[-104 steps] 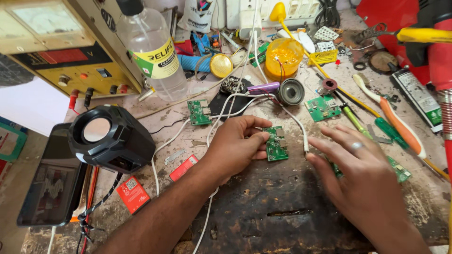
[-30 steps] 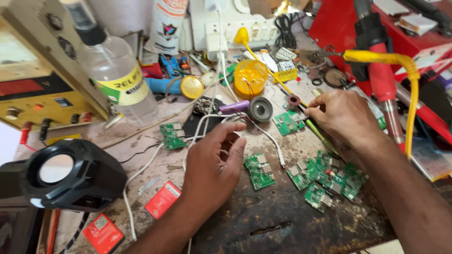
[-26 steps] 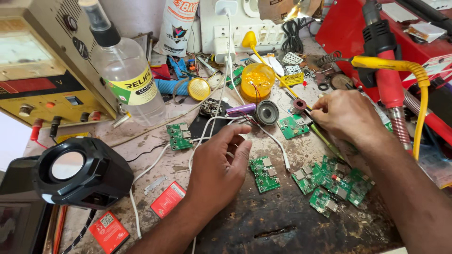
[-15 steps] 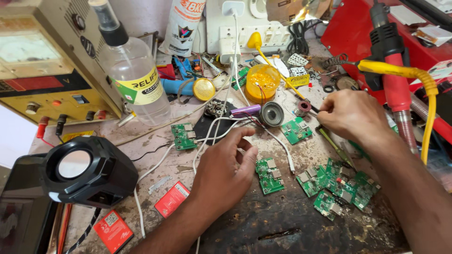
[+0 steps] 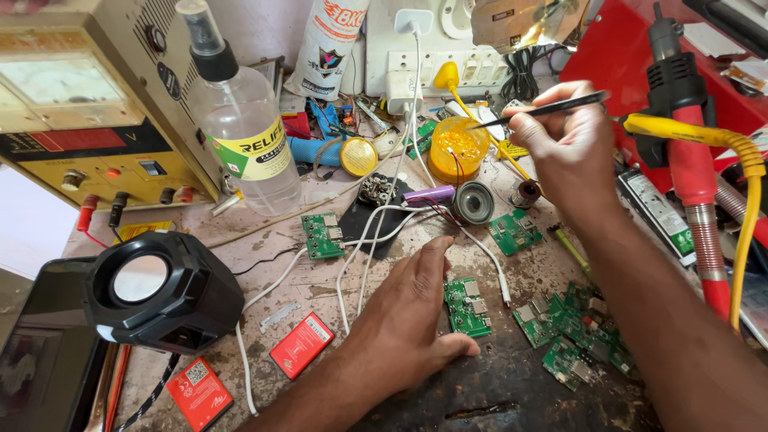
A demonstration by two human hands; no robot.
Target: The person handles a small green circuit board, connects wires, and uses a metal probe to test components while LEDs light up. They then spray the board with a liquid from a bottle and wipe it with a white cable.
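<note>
Lifted since half a second earlier, the right hand (image 5: 560,140) pinched a black soldering iron (image 5: 544,108) over the yellow flux tub (image 5: 458,148), while the left hand (image 5: 408,320) lay flat, steadying the green circuit board (image 5: 466,306) just beside its thumb—dip, then solder.

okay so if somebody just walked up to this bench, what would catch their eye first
Probably the right hand, raised over the back of the bench with a thin black tool whose tip reaches into the round yellow tub. Next, the left hand lying flat near the front edge beside a small green circuit board, with a heap of similar boards to its right. On the left stand a black speaker and a clear bottle.
</note>
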